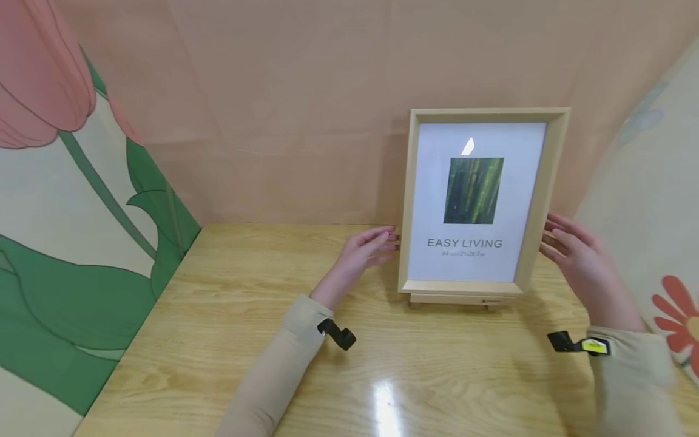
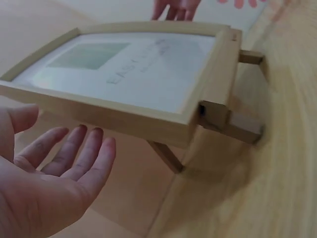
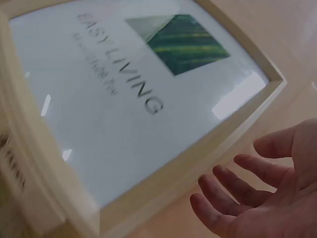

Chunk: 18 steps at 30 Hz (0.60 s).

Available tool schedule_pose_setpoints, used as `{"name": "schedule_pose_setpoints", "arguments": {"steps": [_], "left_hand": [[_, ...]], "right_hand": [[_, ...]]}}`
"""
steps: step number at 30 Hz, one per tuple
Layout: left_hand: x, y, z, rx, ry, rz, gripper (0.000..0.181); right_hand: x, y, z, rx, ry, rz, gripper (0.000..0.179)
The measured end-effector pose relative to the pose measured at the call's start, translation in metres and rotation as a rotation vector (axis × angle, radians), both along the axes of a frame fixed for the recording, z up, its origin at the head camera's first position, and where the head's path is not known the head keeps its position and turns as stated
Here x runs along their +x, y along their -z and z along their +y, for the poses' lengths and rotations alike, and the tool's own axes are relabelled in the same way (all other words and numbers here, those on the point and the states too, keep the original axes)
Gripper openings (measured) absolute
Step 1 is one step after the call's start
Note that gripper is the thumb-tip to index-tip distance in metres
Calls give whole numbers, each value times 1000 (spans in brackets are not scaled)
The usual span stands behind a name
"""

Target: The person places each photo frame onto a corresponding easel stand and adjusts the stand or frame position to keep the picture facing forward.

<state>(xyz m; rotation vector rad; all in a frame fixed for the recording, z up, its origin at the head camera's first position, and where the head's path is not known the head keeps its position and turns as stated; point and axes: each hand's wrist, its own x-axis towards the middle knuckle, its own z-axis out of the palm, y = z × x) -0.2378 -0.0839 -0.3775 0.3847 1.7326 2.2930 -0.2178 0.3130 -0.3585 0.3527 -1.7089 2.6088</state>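
Note:
A light wooden picture frame [image 1: 474, 191] leans back upright on a small wooden easel stand [image 1: 459, 299] towards the back of the table. Behind its glazing is a white sheet with a green bamboo picture and the words "EASY LIVING". My left hand [image 1: 363, 252] is beside the frame's left edge, fingers loosely extended; in the left wrist view a narrow gap separates the fingertips [image 2: 96, 133] from the wood. On the other side my right hand [image 1: 581, 258] is held beside the right edge, fingers relaxed and apart from it in the right wrist view. Neither hand holds anything.
The wood-grain table [image 1: 229, 315] meets a pinkish backdrop [image 1: 284, 121] close behind the frame. Flower-patterned panels stand at the left [image 1: 98, 243] and right [image 1: 644, 200]. Legs of the stand [image 2: 242, 130] reach the tabletop. A black strap sits on each wrist.

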Motion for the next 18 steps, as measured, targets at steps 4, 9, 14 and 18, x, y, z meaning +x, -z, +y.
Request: {"name": "schedule_pose_setpoints", "arguments": {"steps": [4,9,14,18], "left_hand": [[5,18,-8,-5,48,-89,44],[12,36,-13,-2,96,-165,48],[20,48,-7,5,115,-253,48],[23,53,1,17,110,-302,47]], "right_hand": [[6,15,16,34,-50,-87,28],[11,43,30,1,-220,-146,35],[15,69,38,-25,-303,-225,40],[18,79,37,-29,-300,-289,38]]}}
